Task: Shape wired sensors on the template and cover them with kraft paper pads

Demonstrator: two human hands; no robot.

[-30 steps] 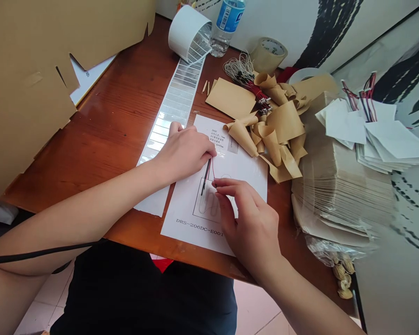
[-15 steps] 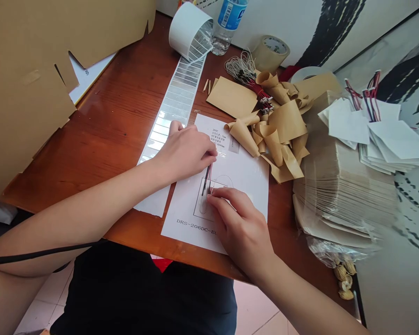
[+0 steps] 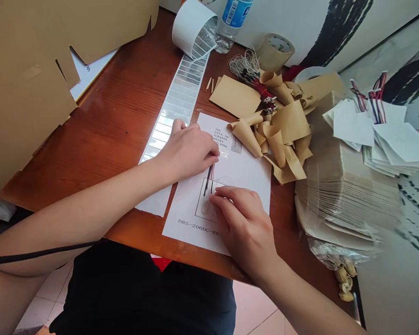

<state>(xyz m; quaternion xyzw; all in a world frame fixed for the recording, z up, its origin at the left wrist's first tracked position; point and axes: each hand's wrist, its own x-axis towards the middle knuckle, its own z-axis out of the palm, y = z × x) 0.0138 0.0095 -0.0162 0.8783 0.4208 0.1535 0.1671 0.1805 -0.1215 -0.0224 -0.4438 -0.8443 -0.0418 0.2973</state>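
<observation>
At the far left, a notched cardboard sheet (image 3: 24,56) was propped over the wooden counter (image 3: 125,116), and a strip of glossy labels (image 3: 171,125) was laid along the counter from its roll. The left hand (image 3: 188,151) was curled at the top of a printed white sheet (image 3: 185,223), its fingers closed down at the upper ends of a few red-and-black wires (image 3: 208,179); whether those ends were pinched could not be told. The wires were laid upright on the sheet, inside and above a drawn box. The right hand (image 3: 244,228) was held low with its fingers extended, their tips placed at the wires' lower ends, and no grip could be confirmed. Curled kraft paper scraps (image 3: 286,135) were heaped further right, beside a stack of paper sleeves (image 3: 345,200).
</observation>
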